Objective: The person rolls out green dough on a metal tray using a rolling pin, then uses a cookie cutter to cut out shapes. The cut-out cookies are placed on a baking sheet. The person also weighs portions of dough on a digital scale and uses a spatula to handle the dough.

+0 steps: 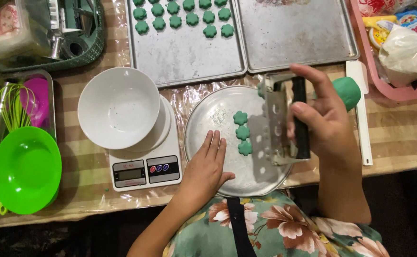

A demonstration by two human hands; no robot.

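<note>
- We counted three green flower-shaped dough pieces (242, 133) in a column on the round metal plate (203, 119), just beside the press.
- On the left baking tray (189, 57) we counted thirteen more green dough pieces (193, 18), some cut by the top edge; the right baking tray (296, 40) carried none.
- One white bowl (118, 107) stood on one kitchen scale (144, 166), and one green bowl (26, 169) lay at the far left.
- One lump of green dough (349, 91) sat behind the right hand.
- In the pink basket (389, 90) at the top right we saw one white plastic bag (406, 52) and some yellow and blue packages (399, 21), partly hidden.
- The left hand (207, 169) lay flat and open, fingers together, touching the near part of the plate.
- The right hand (322, 121) was closed around the black handle of the metal cookie press (277, 123), held over the plate's right side.
</note>
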